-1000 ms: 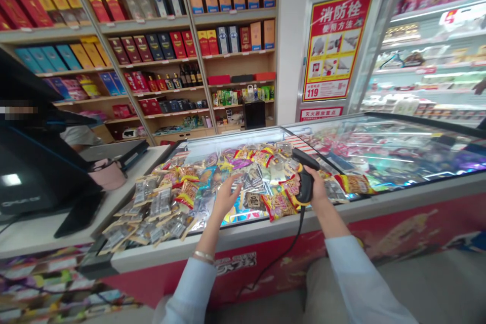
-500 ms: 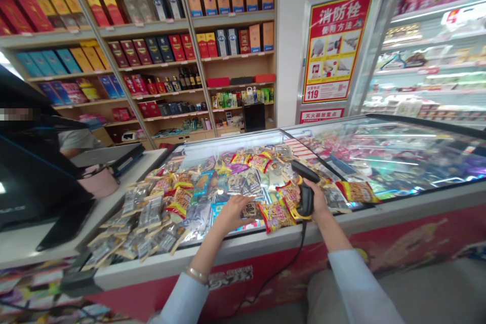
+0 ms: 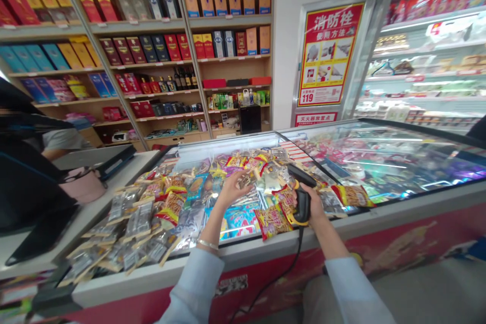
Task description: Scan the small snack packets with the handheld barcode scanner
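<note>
My left hand (image 3: 231,191) is over the glass-topped freezer, fingers closed around a small brownish snack packet (image 3: 245,181). My right hand (image 3: 315,203) grips a black and yellow barcode scanner (image 3: 302,202), whose head points up and left; its cord hangs down the freezer's front. Close by the scanner, a red and yellow snack bag (image 3: 274,220) lies near the front edge, overlapping another beside it. To the left is a heap of clear packets with greyish contents (image 3: 138,220), with red and yellow bags (image 3: 172,205) among them.
The freezer's front rim (image 3: 224,252) runs below my forearms. At the left stand a counter with a pink container (image 3: 82,185) and a dark monitor (image 3: 30,197); a person's arm shows behind. A single snack bag (image 3: 353,196) lies at the right. Boxed goods fill shelves (image 3: 228,17) behind.
My left hand has moved up and away from the front edge with the packet, uncovering blue packaging beneath the glass. The right hand and scanner have barely moved; the whole view has shifted slightly.
</note>
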